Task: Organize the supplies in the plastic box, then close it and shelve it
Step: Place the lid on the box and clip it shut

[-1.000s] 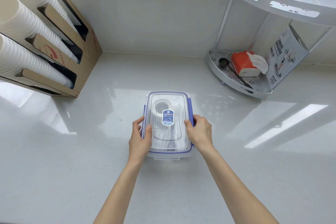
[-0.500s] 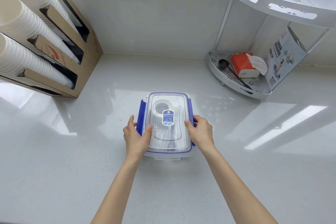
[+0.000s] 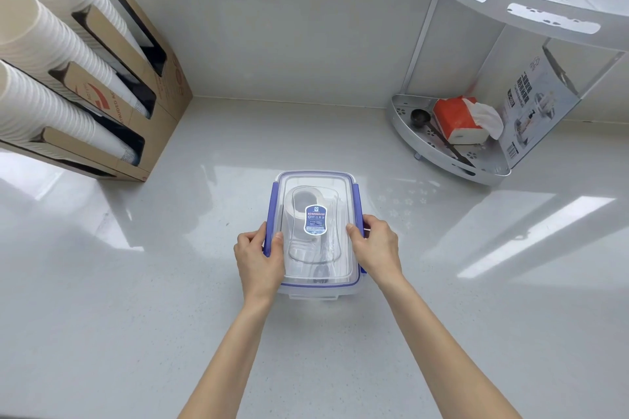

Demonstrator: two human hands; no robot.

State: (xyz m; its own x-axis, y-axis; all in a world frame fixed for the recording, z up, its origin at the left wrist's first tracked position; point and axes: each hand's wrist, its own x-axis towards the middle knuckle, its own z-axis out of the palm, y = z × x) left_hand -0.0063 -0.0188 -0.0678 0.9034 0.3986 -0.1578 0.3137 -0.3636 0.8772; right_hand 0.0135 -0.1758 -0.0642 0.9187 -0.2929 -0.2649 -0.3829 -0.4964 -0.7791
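A clear plastic box (image 3: 316, 187) with a lid, blue side clasps and a blue label stands on the white counter in front of me. Pale supplies, among them a roll, show dimly through the lid. My left hand (image 3: 259, 258) grips the left blue clasp, thumb on the lid's edge. My right hand (image 3: 376, 248) holds the right side, covering the right clasp, thumb on the lid. A white two-tier corner shelf (image 3: 425, 150) stands at the back right.
The shelf's lower tier holds an orange tissue pack (image 3: 457, 119), a black scoop (image 3: 420, 117) and a printed carton (image 3: 531, 105). A cardboard dispenser (image 3: 153, 119) with stacks of white paper cups (image 3: 44, 44) fills the back left. A wall runs along the back.
The left blue clasp swung outward half a second ago; now it lies closer against the box under my left hand. My right hand has stayed on the right side.
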